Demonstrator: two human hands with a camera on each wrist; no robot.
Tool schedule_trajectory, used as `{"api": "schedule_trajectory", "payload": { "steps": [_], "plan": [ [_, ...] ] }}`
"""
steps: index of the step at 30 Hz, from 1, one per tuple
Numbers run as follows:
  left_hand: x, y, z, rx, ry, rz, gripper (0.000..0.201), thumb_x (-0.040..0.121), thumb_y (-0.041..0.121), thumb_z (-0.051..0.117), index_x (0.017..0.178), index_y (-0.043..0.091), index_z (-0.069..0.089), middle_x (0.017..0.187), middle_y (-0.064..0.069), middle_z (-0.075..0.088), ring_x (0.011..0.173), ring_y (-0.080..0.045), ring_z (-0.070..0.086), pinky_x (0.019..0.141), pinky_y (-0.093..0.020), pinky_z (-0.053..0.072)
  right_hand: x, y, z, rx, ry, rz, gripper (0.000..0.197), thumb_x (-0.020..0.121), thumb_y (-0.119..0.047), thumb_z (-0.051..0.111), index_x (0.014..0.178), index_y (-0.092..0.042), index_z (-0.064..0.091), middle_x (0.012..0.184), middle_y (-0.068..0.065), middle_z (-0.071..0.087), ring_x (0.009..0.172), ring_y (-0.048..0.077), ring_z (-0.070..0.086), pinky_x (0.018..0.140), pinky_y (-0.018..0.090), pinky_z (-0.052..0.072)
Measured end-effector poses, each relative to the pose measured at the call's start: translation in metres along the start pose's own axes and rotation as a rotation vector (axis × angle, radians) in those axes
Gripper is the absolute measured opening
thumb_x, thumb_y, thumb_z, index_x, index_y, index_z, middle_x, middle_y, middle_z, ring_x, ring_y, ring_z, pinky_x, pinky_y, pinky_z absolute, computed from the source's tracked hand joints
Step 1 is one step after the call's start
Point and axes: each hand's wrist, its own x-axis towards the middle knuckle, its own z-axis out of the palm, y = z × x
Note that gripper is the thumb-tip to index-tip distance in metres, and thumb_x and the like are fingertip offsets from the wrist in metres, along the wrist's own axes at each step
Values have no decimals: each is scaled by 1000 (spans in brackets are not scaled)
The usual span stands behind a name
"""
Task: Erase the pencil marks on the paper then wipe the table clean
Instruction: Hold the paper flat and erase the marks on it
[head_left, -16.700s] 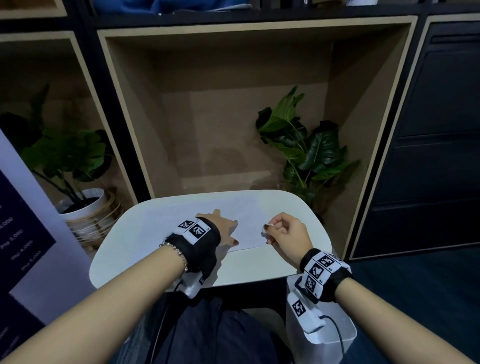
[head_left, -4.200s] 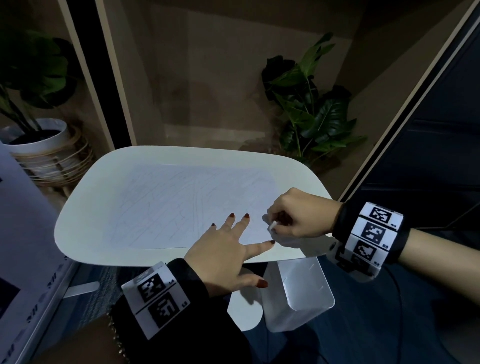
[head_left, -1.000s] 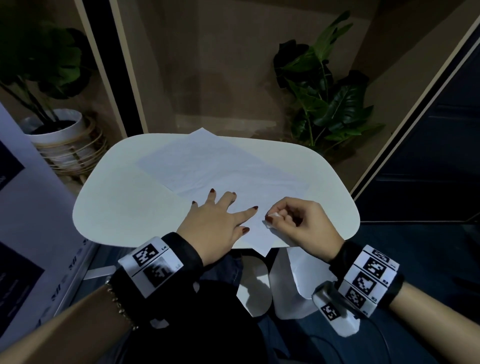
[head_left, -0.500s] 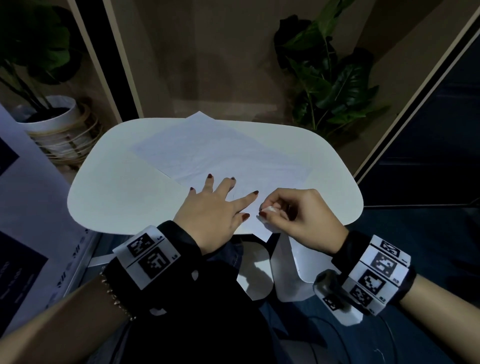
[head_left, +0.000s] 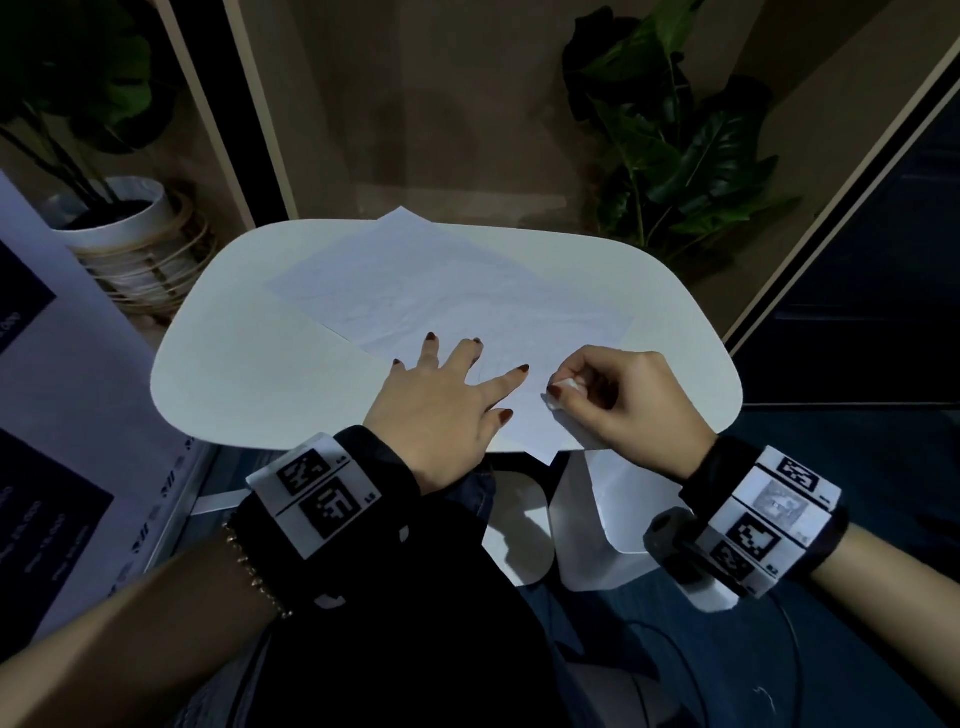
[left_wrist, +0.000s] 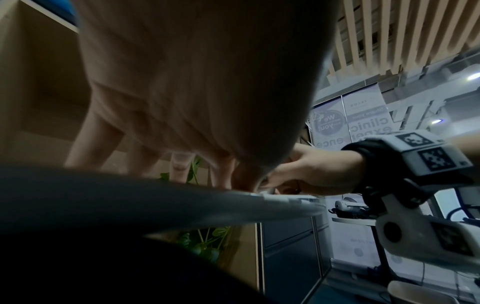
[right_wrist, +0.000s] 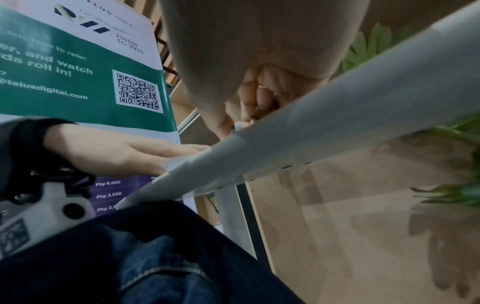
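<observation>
Pot (head_left: 122, 218): a white plant pot stood in a woven basket on the floor, left of the table.
Table (head_left: 249, 374): white, with rounded corners.
Paper (head_left: 447, 291): lay skewed on the table, faint pencil lines on it; its far corner passed the back edge and its near corner hung over the front edge.
Left hand (head_left: 441, 402): lay flat on the near part of the paper, fingers straight and spread apart.
Eraser (head_left: 566, 385): small and white, just right of the left forefinger, down at the paper.
Right hand (head_left: 631, 402): curled fingers and thumb pinched the eraser.
Plant (head_left: 675, 135): dark leaves behind the table's right corner.
</observation>
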Motion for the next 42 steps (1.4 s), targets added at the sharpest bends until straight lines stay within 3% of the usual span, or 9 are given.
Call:
{"api": "schedule_trajectory", "payload": {
  "steps": [6, 11, 15, 20, 25, 29, 34, 38, 42],
  "plan": [
    [-1, 0, 2, 12, -9, -2, 52, 104, 49, 15, 152, 49, -2, 161, 0, 4, 147, -38, 9, 110, -53, 32, -4, -7, 3, 45, -95, -55, 9, 88, -23, 67, 85, -15, 69, 70, 0, 67, 62, 15, 59, 60, 18, 44],
    [-1, 1, 2, 14, -3, -3, 51, 104, 50, 15, 152, 49, -3, 162, -1, 3, 147, -40, 8, 110, -54, 31, 5, -2, -4, -52, -11, -10, 7, 88, -18, 68, 81, -15, 69, 67, -5, 66, 65, 12, 60, 59, 16, 39],
    [-2, 2, 3, 19, -4, -5, 52, 104, 49, 14, 152, 49, -4, 162, 0, 2, 147, -39, 7, 110, -53, 30, -3, -14, 2, -10, -152, -73, 4, 89, -17, 69, 86, -15, 69, 69, -1, 67, 62, 13, 60, 58, 14, 42],
    [-2, 2, 3, 18, -8, 15, 50, 104, 48, 13, 150, 53, -6, 162, -3, 0, 147, -44, 5, 111, -57, 28, 6, -1, -8, -76, -32, -29, 9, 90, -19, 66, 83, -16, 68, 65, -7, 65, 62, 8, 58, 57, 13, 37],
    [-1, 3, 2, 12, -26, 5, 49, 104, 47, 13, 148, 57, -4, 161, -6, -1, 146, -47, 3, 112, -60, 24, -3, -12, 0, -18, -157, -99, 5, 91, -14, 66, 87, -14, 68, 65, -5, 64, 57, 7, 55, 57, 10, 36],
    [-1, 5, 3, 21, -9, 0, 50, 104, 45, 13, 148, 58, -7, 161, -7, -2, 145, -48, 2, 111, -60, 25, 6, -3, -8, -79, -66, -57, 7, 90, -15, 67, 84, -15, 69, 64, -6, 65, 59, 9, 57, 57, 11, 37],
    [-3, 7, 3, 16, -22, -14, 52, 104, 43, 13, 148, 56, -9, 162, -6, -5, 146, -47, -2, 113, -60, 22, -2, -8, -4, 12, -211, -91, 7, 91, -12, 65, 87, -16, 69, 71, -2, 69, 61, 14, 59, 59, 15, 42],
    [-3, 7, 5, 22, -5, -16, 52, 104, 43, 14, 148, 56, -9, 162, -6, -5, 146, -47, -2, 113, -60, 22, 3, -4, -7, -56, -93, -83, 7, 90, -12, 67, 85, -16, 70, 67, -8, 66, 59, 9, 58, 58, 14, 38],
    [-4, 8, 6, 27, 0, -22, 52, 104, 43, 14, 148, 56, -11, 162, -6, -5, 146, -47, -2, 113, -59, 21, -3, -12, -3, 22, -221, -109, 8, 90, -11, 65, 87, -16, 69, 70, -4, 68, 61, 12, 58, 59, 12, 40]
  ]
}}
